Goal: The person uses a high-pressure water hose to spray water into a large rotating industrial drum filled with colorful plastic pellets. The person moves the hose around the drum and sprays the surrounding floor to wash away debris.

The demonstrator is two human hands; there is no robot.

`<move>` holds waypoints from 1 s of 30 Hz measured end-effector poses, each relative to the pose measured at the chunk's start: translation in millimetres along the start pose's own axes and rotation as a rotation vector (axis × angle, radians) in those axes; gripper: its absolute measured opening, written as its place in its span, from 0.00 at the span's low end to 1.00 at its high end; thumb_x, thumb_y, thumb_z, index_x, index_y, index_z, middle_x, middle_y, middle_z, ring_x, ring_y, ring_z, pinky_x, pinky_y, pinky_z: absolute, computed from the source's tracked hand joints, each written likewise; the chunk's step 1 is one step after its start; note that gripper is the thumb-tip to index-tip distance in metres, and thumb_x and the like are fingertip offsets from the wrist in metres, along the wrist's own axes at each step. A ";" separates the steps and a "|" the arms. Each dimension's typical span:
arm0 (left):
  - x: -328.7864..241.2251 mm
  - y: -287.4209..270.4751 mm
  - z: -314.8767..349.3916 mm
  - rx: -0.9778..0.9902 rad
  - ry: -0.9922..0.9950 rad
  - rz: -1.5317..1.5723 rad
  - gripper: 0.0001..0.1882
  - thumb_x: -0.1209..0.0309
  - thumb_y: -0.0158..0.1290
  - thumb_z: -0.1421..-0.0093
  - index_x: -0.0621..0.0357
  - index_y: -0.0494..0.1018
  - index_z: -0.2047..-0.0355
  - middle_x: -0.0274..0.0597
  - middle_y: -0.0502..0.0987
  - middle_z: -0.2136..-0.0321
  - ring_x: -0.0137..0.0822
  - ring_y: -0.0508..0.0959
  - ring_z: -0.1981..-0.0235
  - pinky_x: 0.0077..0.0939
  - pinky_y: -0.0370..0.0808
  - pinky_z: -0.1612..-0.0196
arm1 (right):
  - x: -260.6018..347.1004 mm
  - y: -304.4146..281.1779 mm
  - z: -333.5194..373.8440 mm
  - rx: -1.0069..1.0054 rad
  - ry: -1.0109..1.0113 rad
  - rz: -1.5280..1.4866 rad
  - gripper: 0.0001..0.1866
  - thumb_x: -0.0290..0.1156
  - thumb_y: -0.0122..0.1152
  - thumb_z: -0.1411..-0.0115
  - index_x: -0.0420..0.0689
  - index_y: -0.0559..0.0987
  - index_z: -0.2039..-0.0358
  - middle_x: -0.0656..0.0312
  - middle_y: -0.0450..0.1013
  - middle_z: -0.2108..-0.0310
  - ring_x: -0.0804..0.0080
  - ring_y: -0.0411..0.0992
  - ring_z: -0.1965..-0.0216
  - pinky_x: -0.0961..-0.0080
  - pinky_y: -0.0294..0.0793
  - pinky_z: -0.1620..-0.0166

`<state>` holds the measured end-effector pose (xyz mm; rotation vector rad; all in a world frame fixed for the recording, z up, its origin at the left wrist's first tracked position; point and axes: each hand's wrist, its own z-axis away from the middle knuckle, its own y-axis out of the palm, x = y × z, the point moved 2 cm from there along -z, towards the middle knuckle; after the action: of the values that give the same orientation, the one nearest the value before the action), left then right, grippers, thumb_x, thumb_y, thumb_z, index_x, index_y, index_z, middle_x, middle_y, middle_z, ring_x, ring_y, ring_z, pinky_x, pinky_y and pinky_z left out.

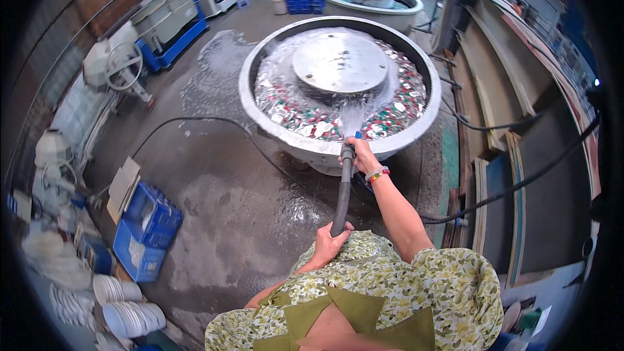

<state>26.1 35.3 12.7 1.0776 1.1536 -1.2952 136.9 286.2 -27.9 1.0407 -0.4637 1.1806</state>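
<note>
A dark hose [342, 203] runs up from my waist toward a large round tub [255, 109] in front of me. My right hand [363, 155] is closed round the hose's end fitting, beside a small blue lever [357, 134]. Lower down, my left hand [330, 245] wraps round the same hose. Water [354, 117] sprays from the fitting into the tub, over many small red, green, white and silvery pieces [296, 114], whose kind I cannot make out. In the tub's middle stands a wet, round metal hub [339, 60] with foam around it.
Blue crates [148, 221] and stacked white buckets [133, 318] are at the left. A black hose [214, 119] crosses the wet floor [214, 221]. Leaning boards [497, 205] line the right side. Behind stand another round tub [331, 1], blue crates [304, 1] and machines [166, 23].
</note>
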 end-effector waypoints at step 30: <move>-12.3 132.8 -41.8 0.167 -0.181 0.041 0.04 0.73 0.54 0.48 0.62 0.75 0.73 0.29 0.72 0.79 0.20 0.68 0.77 0.17 0.65 0.73 | 57.6 -134.0 -12.0 -0.023 0.039 0.016 0.12 0.33 0.51 0.47 0.39 0.66 0.65 0.55 0.66 0.77 0.58 0.71 0.81 0.61 0.76 0.80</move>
<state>158.6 79.7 12.7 1.0747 0.8969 -1.4449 277.0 324.6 -44.9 0.9947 -0.4547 1.2051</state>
